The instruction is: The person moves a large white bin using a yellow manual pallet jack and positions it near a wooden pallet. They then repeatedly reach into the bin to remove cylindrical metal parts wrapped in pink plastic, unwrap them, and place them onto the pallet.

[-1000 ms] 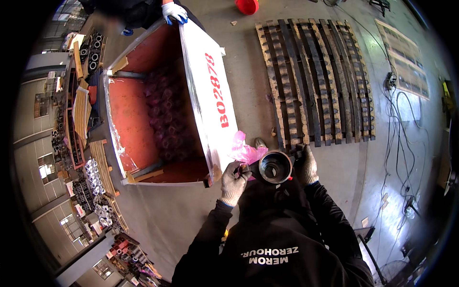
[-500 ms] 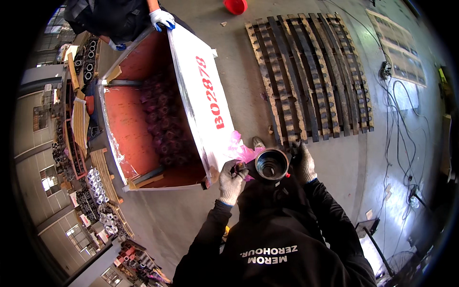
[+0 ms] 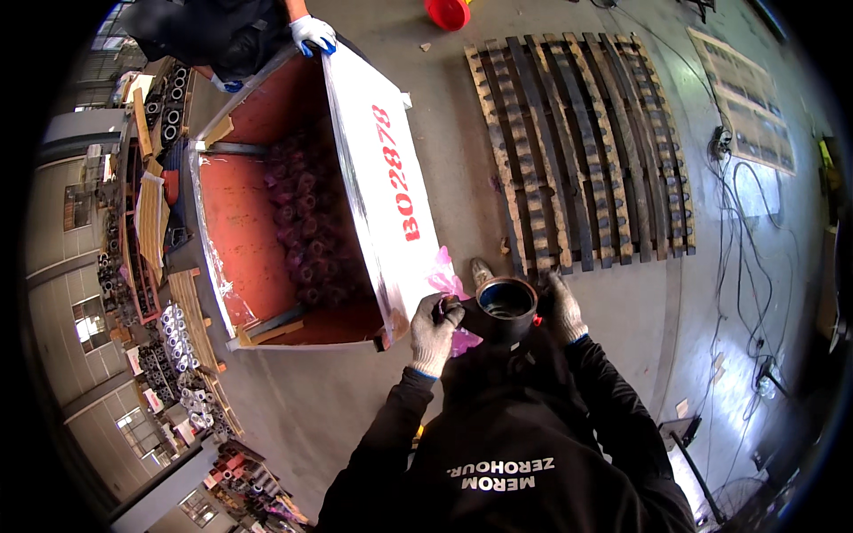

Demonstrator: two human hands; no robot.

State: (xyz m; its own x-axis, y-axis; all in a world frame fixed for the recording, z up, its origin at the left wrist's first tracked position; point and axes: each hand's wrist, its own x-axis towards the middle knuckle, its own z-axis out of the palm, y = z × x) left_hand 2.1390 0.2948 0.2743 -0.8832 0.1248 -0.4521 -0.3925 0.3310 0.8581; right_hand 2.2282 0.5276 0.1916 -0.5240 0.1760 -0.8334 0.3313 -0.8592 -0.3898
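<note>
Between my hands, in front of my body, is a black cylindrical pipe fitting (image 3: 505, 322) with a round open mouth and a small red part on its right side. My left hand (image 3: 433, 336), in a grey-white work glove, is closed round the fitting's left side, where a dark branch reaches toward the fingers. Thin pink plastic film (image 3: 448, 274) hangs beside that hand, above and below it. My right hand (image 3: 563, 311), gloved with dark fingers, is curled against the fitting's right side; its fingertips are partly hidden.
On my left stands a large crate (image 3: 244, 240) with a white outer wall and red inside, holding many dark parts in pink film. A co-worker's gloved hand (image 3: 314, 34) rests on its far corner. A wooden pallet (image 3: 582, 151) lies ahead right; cables (image 3: 742, 231) cross the floor.
The fitting has tilted, so its mouth looks narrower and more of its outer side and left branch shows. The pink film has shifted with it. Both hands stay at its sides.
</note>
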